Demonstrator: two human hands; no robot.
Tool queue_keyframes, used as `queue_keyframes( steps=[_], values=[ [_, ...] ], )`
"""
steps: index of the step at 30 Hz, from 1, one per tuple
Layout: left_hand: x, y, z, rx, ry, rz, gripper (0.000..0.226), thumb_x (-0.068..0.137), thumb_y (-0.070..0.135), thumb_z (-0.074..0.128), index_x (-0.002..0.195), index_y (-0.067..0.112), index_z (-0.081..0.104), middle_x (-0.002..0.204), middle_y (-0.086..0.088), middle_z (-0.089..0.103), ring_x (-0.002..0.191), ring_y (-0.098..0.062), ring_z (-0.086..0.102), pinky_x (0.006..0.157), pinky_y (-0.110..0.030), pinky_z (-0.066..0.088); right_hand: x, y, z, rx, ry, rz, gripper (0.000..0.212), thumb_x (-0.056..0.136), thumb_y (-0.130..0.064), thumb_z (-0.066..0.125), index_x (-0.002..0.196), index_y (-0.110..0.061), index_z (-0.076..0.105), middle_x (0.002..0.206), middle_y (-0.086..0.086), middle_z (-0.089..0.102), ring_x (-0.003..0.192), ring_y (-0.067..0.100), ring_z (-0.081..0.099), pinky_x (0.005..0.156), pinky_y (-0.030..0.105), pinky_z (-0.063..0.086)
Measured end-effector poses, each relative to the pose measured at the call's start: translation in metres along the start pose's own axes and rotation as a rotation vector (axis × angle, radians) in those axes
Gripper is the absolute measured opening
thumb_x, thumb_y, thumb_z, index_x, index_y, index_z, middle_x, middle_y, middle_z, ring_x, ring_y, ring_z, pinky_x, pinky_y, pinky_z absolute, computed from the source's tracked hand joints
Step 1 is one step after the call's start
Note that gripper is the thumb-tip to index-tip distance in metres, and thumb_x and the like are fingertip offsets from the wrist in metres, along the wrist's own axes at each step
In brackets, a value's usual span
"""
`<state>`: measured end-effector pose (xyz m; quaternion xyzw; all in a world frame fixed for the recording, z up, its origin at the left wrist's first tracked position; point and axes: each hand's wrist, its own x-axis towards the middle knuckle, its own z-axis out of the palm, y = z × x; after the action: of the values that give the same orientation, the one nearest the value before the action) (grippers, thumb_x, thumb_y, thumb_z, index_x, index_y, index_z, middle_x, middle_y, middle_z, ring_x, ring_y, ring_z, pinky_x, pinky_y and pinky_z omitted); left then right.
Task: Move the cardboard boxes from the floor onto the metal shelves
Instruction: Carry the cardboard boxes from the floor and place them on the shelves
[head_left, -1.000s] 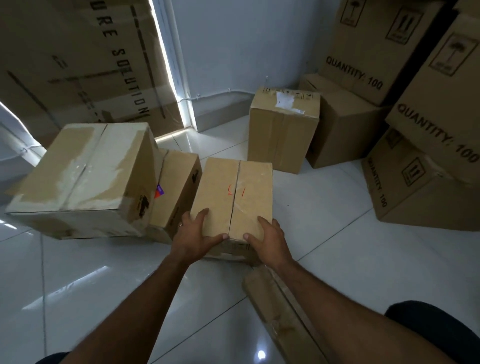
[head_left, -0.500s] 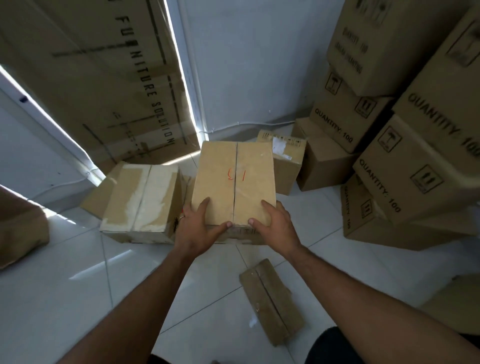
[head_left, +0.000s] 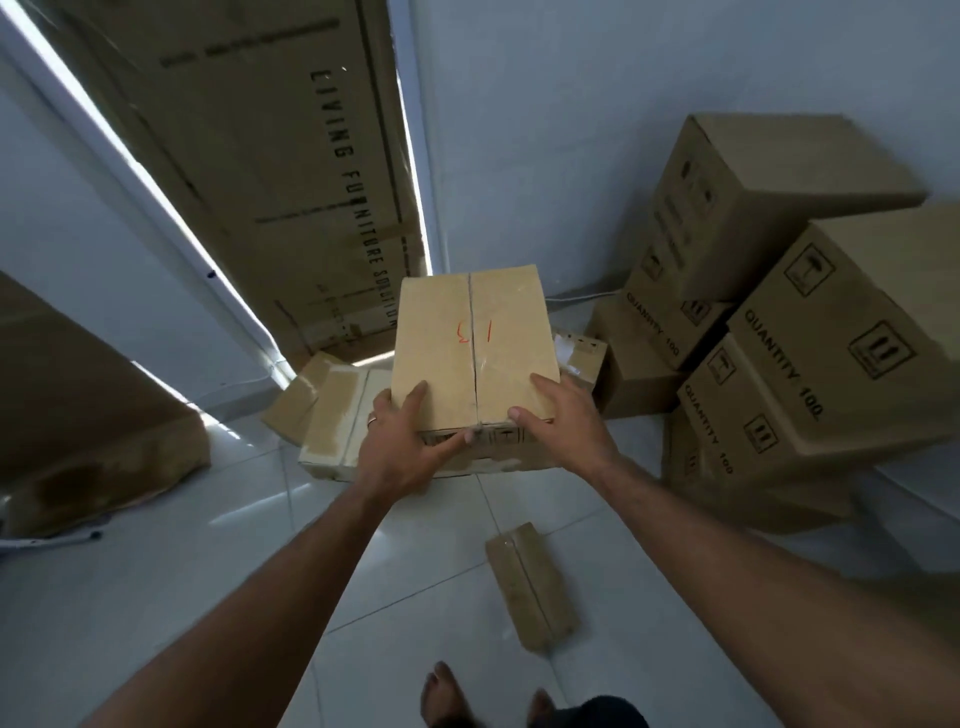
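I hold a taped cardboard box (head_left: 472, 343) with red marks on its top, lifted off the floor in front of me. My left hand (head_left: 402, 449) grips its near left corner, thumb along the front face. My right hand (head_left: 563, 423) grips the near right corner, fingers over the top edge. Below and behind it, a box with wide pale tape (head_left: 337, 426) and a small labelled box (head_left: 582, 358) stand on the white tiles. A narrow flat box (head_left: 530, 584) lies on the floor near my feet. No metal shelves are in view.
Large stacked boxes marked QUANTITY 100 (head_left: 810, 353) fill the right side. A tall furniture carton (head_left: 270, 171) leans against the wall at the back left. Another big carton (head_left: 78, 415) sits at the left. My bare foot (head_left: 441, 696) stands on open tiles at the bottom.
The box has risen from the floor with both hands gripping it. My view has risen too, so the floor boxes look smaller and lower.
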<state>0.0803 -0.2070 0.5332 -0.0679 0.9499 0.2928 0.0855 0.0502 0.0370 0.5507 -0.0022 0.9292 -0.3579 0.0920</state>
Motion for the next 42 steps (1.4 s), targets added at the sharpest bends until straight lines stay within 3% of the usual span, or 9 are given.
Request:
queue_keyframes(
  steps=[7, 18, 22, 26, 30, 34, 37, 42],
  values=[
    [-0.054, 0.014, -0.056, 0.009, 0.145, -0.084, 0.106, 0.074, 0.086, 0.060, 0.158, 0.027, 0.032, 0.156, -0.015, 0.032, 0.134, -0.038, 0.048, 0.103, -0.051, 0.051, -0.010, -0.051, -0.022, -0.035, -0.061, -0.166, 0.071, 0.094, -0.053, 0.067, 0.150, -0.014, 0.051, 0.145, 0.009, 0.050, 0.136, 0.029, 0.043, 0.110, 0.047, 0.042],
    [-0.221, 0.007, -0.091, -0.013, 0.492, -0.483, 0.102, 0.076, 0.088, 0.055, 0.156, 0.030, 0.031, 0.145, -0.011, 0.036, 0.126, -0.035, 0.050, 0.102, -0.051, 0.052, -0.066, -0.145, -0.009, -0.040, -0.379, -0.597, 0.071, 0.090, -0.055, 0.072, 0.146, -0.014, 0.057, 0.140, 0.012, 0.057, 0.129, 0.032, 0.053, 0.105, 0.051, 0.048],
    [-0.301, -0.004, -0.096, -0.021, 0.622, -0.629, 0.104, 0.074, 0.091, 0.053, 0.156, 0.031, 0.032, 0.141, -0.007, 0.037, 0.126, -0.030, 0.048, 0.102, -0.048, 0.050, -0.115, -0.181, 0.014, -0.048, -0.499, -0.752, 0.064, 0.090, -0.052, 0.073, 0.139, -0.013, 0.063, 0.132, 0.014, 0.061, 0.125, 0.034, 0.055, 0.103, 0.050, 0.049],
    [-0.390, -0.017, -0.104, -0.040, 0.730, -0.798, 0.106, 0.072, 0.092, 0.053, 0.157, 0.031, 0.033, 0.140, -0.007, 0.037, 0.129, -0.029, 0.045, 0.105, -0.045, 0.048, -0.183, -0.223, 0.041, -0.033, -0.627, -0.869, 0.070, 0.089, -0.057, 0.071, 0.144, -0.016, 0.059, 0.137, 0.006, 0.060, 0.126, 0.027, 0.054, 0.103, 0.050, 0.050],
    [-0.477, -0.034, -0.115, -0.044, 0.819, -0.961, 0.105, 0.072, 0.091, 0.054, 0.157, 0.032, 0.034, 0.143, -0.007, 0.036, 0.132, -0.030, 0.044, 0.107, -0.044, 0.045, -0.256, -0.267, 0.077, -0.031, -0.732, -0.997, 0.069, 0.088, -0.060, 0.071, 0.142, -0.018, 0.061, 0.131, 0.002, 0.062, 0.118, 0.023, 0.061, 0.090, 0.034, 0.052],
    [-0.565, -0.052, -0.133, -0.031, 0.893, -1.088, 0.107, 0.069, 0.095, 0.047, 0.156, 0.035, 0.034, 0.144, -0.005, 0.036, 0.131, -0.029, 0.041, 0.106, -0.046, 0.046, -0.331, -0.314, 0.110, 0.029, -0.847, -1.106, 0.070, 0.087, -0.058, 0.073, 0.139, -0.012, 0.064, 0.132, 0.005, 0.063, 0.115, 0.025, 0.066, 0.096, 0.046, 0.057],
    [-0.626, -0.062, -0.158, -0.002, 0.962, -1.140, 0.109, 0.068, 0.098, 0.043, 0.156, 0.034, 0.036, 0.135, -0.003, 0.039, 0.128, -0.026, 0.042, 0.106, -0.045, 0.045, -0.387, -0.354, 0.126, 0.063, -0.864, -1.194, 0.072, 0.088, -0.062, 0.070, 0.139, -0.012, 0.064, 0.134, 0.008, 0.065, 0.108, 0.024, 0.069, 0.089, 0.049, 0.061],
    [-0.709, -0.071, -0.213, 0.110, 1.070, -1.172, 0.112, 0.062, 0.103, 0.039, 0.152, 0.036, 0.042, 0.122, 0.003, 0.040, 0.119, -0.021, 0.045, 0.096, -0.042, 0.046, -0.455, -0.418, 0.141, 0.141, -0.846, -1.299, 0.072, 0.088, -0.067, 0.067, 0.138, -0.014, 0.065, 0.132, 0.008, 0.069, 0.102, 0.017, 0.071, 0.082, 0.033, 0.061]
  ],
)
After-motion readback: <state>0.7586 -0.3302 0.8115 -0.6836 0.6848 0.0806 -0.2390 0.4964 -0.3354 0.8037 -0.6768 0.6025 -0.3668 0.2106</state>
